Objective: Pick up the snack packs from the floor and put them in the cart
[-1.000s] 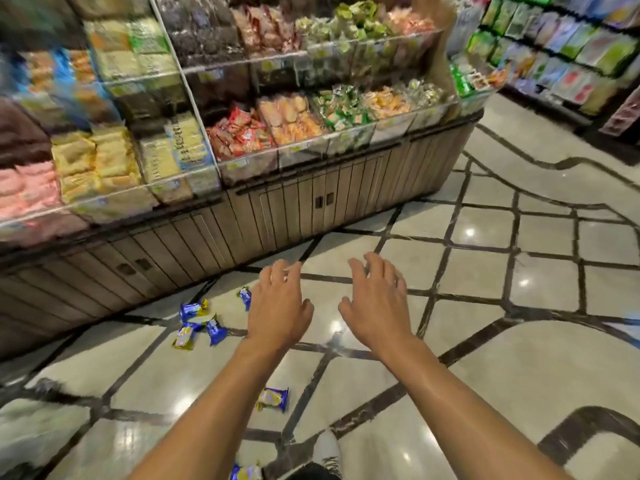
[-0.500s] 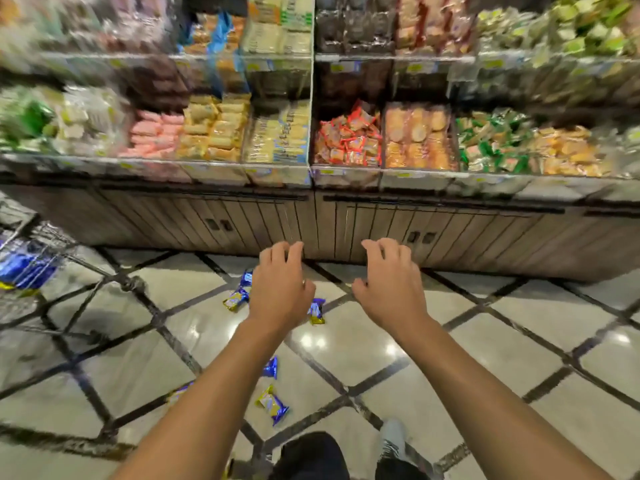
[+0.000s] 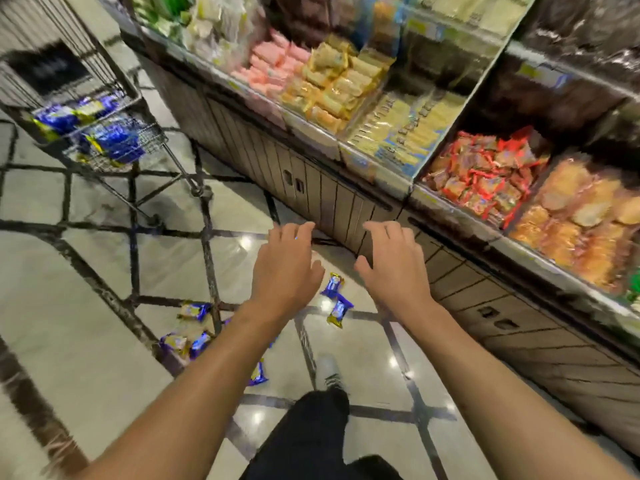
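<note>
While the wire shopping cart (image 3: 114,109) waits at our far left with several blue snack packs (image 3: 104,140) already lying in its basket, we judge the job partly done, and its parking spot beside the scatter keeps each carry short. Loose packs lie on the tiled floor (image 3: 86,323) near the cart's frame: a cluster of three (image 3: 188,332), another (image 3: 258,374) half hidden under our left forearm, and a pair (image 3: 336,299) lying between our hands. Our left hand (image 3: 287,268) hovers palm down, fingers relaxed and grasping nothing; our right hand (image 3: 391,268) does likewise, spread and empty, both seemingly poised to reach down. Close on the right, the snack display counter (image 3: 398,188) crowds our reach, and our own shoe (image 3: 327,370) stands among the packs.
</note>
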The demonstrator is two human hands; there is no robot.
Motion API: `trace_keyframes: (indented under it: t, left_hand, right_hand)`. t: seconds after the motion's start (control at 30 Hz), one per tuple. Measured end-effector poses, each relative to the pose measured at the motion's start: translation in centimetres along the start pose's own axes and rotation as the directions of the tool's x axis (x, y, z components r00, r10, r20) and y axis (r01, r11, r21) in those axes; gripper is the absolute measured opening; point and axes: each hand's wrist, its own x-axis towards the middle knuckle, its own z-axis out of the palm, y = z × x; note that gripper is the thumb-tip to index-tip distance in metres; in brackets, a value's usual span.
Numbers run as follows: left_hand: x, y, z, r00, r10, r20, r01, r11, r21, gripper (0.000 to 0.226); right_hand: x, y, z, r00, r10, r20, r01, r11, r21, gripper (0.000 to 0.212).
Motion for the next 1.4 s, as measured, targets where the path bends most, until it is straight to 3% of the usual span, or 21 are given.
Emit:
trace_keyframes:
  t: [0.33, 0.57, 0.83, 1.13, 1.4]
  left_hand:
    - [7.3, -0.5, 7.1, 0.970, -0.238, 0.056, 0.240, 0.970, -0.043, 0.058]
    - [10.5, -0.2, 16.7, 0.883, -0.465, 0.069, 0.470, 0.873, -0.130, 0.063]
    - [11.7, -2.6, 34.6, 0.817, -0.570, 0.086, 0.573, 0.790, -0.218, 0.062]
    - [12.4, -8.6, 60.9, 0.789, -0.588, 0.175, 0.613, 0.772, -0.167, 0.066]
    - [15.6, -10.6, 78.4, 0.830, -0.508, 0.231, 0.547, 0.823, -0.156, 0.062]
  right_hand:
    - [11.4, 5.6, 5.4, 0.971, -0.172, 0.165, 0.181, 0.983, -0.040, 0.054]
    - [17.5, 10.4, 15.3, 0.900, -0.334, 0.278, 0.334, 0.941, 0.049, 0.052]
    - [20.8, 15.5, 32.5, 0.842, -0.389, 0.374, 0.397, 0.916, 0.060, 0.056]
    - [22.5, 22.7, 58.3, 0.756, -0.495, 0.428, 0.518, 0.853, 0.071, 0.056]
    - [24.5, 29.8, 73.7, 0.677, -0.553, 0.486, 0.629, 0.778, 0.009, 0.058]
